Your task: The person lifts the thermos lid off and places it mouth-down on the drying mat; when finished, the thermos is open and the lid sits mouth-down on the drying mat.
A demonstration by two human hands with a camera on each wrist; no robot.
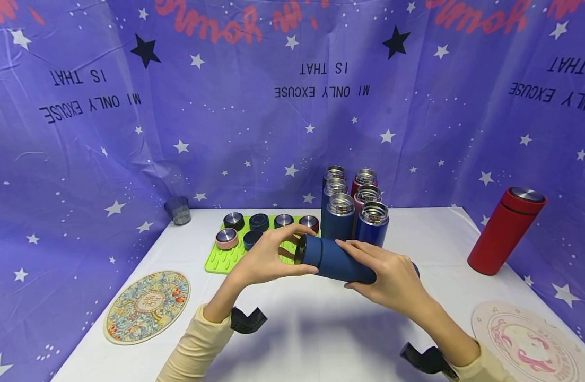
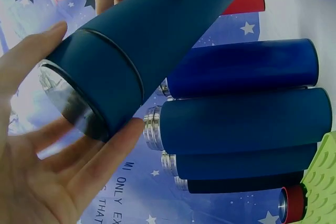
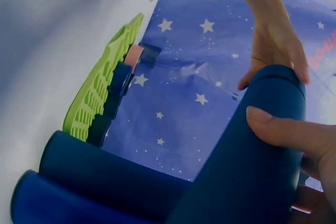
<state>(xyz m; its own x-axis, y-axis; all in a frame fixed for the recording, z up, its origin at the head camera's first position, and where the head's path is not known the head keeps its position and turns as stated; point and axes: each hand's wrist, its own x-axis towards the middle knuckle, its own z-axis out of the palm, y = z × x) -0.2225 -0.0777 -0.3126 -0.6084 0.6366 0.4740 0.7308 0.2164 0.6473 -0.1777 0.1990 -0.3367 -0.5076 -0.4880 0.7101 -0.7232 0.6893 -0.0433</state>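
A dark blue thermos bottle is held tilted almost on its side above the white table. My right hand grips its body, the thumb lying along the near side. At the other end, my left hand holds the blue lid between thumb and fingertips. The lid sits on the bottle, with a thin dark seam between them and a shiny metal top facing the left palm. Behind the hands stand several lidless bottles, among them a blue one and a brighter blue one.
A green mat holds several lids, including a pink-sided one. A lidded red thermos stands at the right. Round mats lie left and right. A dark clear cup stands at the back left corner.
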